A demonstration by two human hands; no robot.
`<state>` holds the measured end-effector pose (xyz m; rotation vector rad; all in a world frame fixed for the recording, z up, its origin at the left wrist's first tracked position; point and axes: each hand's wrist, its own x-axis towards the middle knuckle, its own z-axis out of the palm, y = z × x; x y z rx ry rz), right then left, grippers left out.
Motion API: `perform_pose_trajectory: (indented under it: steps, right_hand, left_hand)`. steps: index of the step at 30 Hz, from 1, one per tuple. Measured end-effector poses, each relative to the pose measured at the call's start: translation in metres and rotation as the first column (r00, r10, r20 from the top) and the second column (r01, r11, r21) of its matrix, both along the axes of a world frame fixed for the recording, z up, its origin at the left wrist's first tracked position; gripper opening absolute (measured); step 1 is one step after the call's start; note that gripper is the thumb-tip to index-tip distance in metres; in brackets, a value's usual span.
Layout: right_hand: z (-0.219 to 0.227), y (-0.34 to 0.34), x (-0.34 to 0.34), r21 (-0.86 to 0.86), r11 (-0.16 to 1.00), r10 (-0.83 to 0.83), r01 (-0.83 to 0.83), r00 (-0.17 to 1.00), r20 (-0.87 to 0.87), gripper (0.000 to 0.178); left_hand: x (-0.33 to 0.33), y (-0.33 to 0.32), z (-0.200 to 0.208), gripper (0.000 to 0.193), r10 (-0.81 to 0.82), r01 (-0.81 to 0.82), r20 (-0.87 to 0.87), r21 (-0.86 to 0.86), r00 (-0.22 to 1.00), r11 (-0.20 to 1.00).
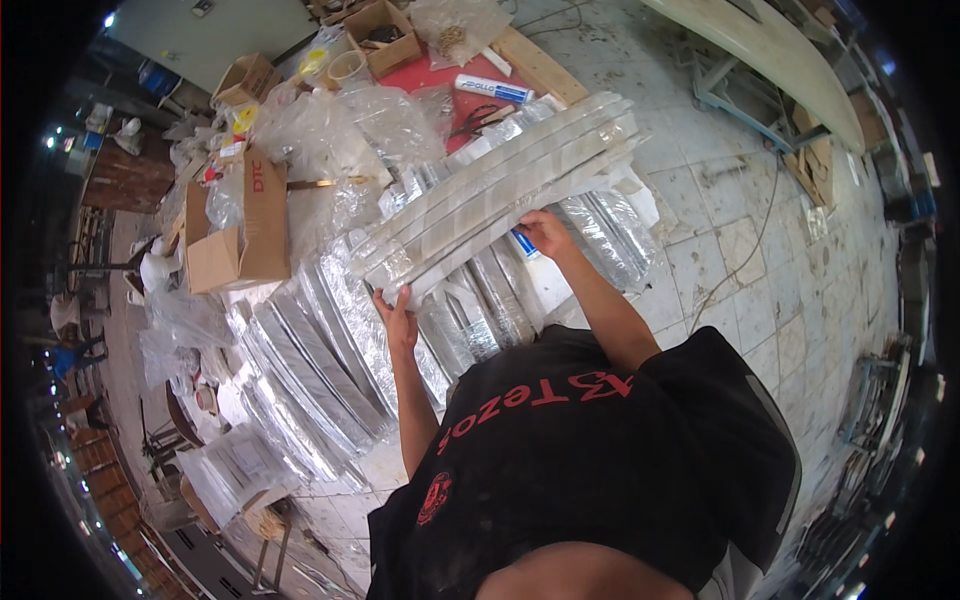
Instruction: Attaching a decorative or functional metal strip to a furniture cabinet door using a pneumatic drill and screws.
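Note:
A long bundle of pale strips, wrapped in clear plastic, slants from near my left hand up to the far right. My right hand grips its near edge towards the middle, fingers curled at the plastic. At the bundle's lower left end, my left hand holds the edge with thumb and fingers; part of its grip is hidden beneath. Under the bundle lie more silvery wrapped strips, side by side. A blue-and-white object shows just beside my right fingers, partly covered.
An open cardboard box stands to the left amid crumpled clear plastic. Beyond the bundle, a blue-and-white sealant tube lies on a red surface by a wooden plank. At far right, a large pale board rests on a stand.

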<state>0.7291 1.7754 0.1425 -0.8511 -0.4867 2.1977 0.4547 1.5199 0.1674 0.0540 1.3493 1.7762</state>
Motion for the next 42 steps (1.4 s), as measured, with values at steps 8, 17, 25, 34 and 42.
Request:
perform_pose_trajectory:
  steps: [8,17,25,34,42]
  right_hand:
    - [-0.013,-0.010,0.032,0.048,0.985,0.166,-0.163,0.984,-0.072,0.052]
    - [0.078,-0.032,0.005,-0.063,0.982,-0.149,0.179,0.933,0.328,0.063]
    - [0.048,-0.051,0.019,-0.154,0.952,-0.175,0.266,0.880,0.441,0.039]
    - [0.094,-0.120,0.097,-0.185,0.888,-0.359,0.421,0.886,0.295,0.033]
    - [0.120,-0.128,0.132,-0.010,0.892,-0.443,0.452,0.878,0.182,0.032]
  left_hand:
    - [0.029,-0.022,0.028,0.074,-0.136,0.133,-0.081,-0.038,0.987,0.990]
    - [0.082,0.055,0.137,0.044,-0.336,0.112,-0.942,-0.336,-0.014,0.935]
    - [0.081,0.131,0.100,0.068,-0.613,0.077,-0.665,-0.702,-0.428,0.708]
    - [0.096,0.139,0.086,0.047,-0.516,-0.080,-0.463,-0.684,-0.721,0.725]
    - [0.117,0.116,0.146,0.043,-0.736,0.068,-0.577,-0.801,-0.352,0.595]
